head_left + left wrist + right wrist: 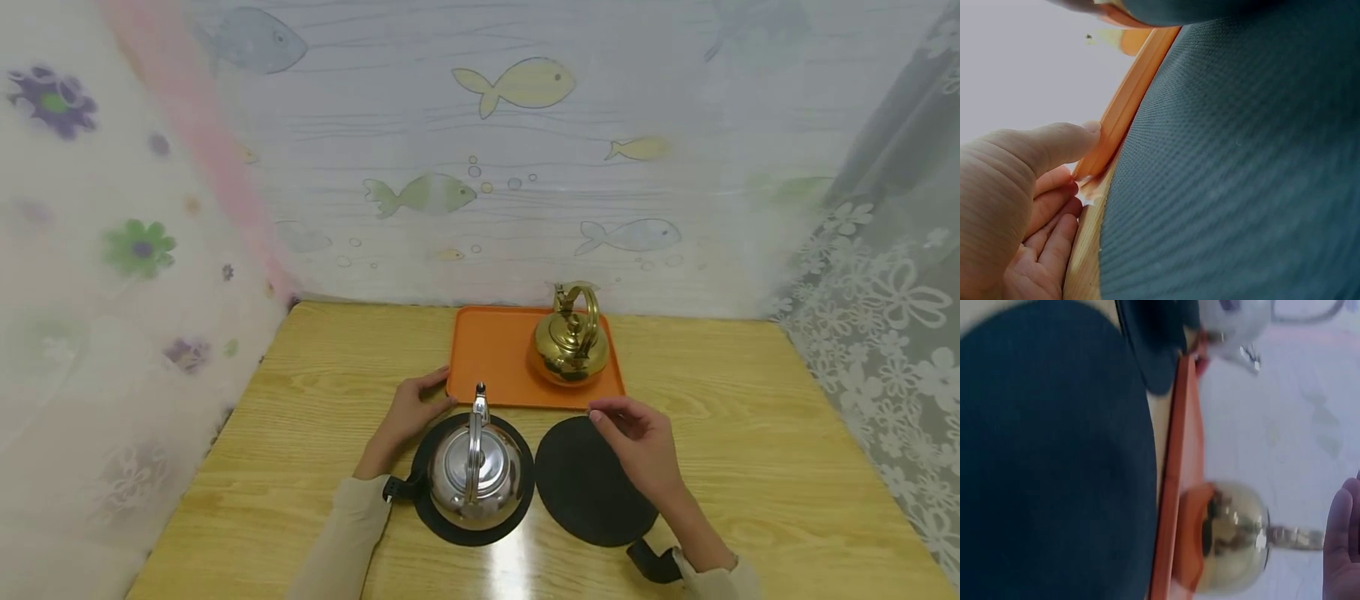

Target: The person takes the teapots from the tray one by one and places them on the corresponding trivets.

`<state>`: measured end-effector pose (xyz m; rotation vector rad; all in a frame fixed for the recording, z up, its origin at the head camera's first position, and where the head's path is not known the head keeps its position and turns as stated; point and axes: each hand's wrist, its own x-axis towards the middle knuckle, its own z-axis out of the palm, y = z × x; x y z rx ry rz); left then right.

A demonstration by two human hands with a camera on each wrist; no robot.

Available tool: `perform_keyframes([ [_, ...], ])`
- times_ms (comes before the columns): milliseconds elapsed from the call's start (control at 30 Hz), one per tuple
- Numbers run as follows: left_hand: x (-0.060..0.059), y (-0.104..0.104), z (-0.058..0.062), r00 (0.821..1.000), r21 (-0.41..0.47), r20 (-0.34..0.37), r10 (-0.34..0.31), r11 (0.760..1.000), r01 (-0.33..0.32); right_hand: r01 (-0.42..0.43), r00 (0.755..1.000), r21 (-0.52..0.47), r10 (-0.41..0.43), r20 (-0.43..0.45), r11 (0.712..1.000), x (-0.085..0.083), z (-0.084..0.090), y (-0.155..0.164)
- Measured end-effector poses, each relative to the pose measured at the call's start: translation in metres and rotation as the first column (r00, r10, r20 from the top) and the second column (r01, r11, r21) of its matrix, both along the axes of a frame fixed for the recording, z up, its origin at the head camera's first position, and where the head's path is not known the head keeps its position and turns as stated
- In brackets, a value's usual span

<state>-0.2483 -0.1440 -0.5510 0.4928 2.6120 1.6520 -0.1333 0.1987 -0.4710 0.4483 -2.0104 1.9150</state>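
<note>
My left hand [412, 410] is at the front left corner of an orange tray [491, 358]. The left wrist view shows its thumb on the tray's edge and its fingers round the corner. A gold kettle [568, 358] with a raised handle stands on the tray's right side. In front of the tray, a silver kettle [495, 475] sits on a flat black round pan [527, 492]. My right hand [645, 446], fingers loosely curled and holding nothing, hovers over a second black round pan [585, 483], with fingertips near the tray's front right corner.
Both pans lie side by side on the wooden table [750, 467], the left one's handle [401, 487] at my left wrist, the right one's handle [652, 562] below my right wrist. A curtain with fish [525, 83] hangs behind; lace [900, 333] hangs at the right.
</note>
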Motion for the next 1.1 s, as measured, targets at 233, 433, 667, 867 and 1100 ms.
perform_keyframes([
  [233,0.001,-0.001,-0.002,1.000,-0.002,-0.011,-0.002,1.000,0.002,0.119,0.992,-0.093,-0.115,0.053,0.988,-0.031,0.002,0.022],
  [433,0.001,-0.003,0.000,1.000,-0.007,-0.002,0.002,1.000,-0.002,0.120,0.986,-0.039,-0.114,0.123,0.992,-0.064,0.004,0.031],
  [667,0.001,-0.001,0.001,1.000,-0.005,0.018,-0.012,1.000,0.012,0.107,0.975,0.057,-0.116,0.187,0.993,-0.088,0.008,0.023],
  [867,0.001,0.000,0.000,1.000,-0.004,0.001,-0.012,1.000,0.012,0.160,0.962,0.038,-0.165,0.219,0.986,-0.097,0.009,0.013],
  [1100,0.000,-0.002,0.000,1.000,-0.013,-0.005,-0.007,1.000,0.007,0.193,0.961,-0.013,-0.186,0.206,0.981,-0.103,0.006,0.007],
])
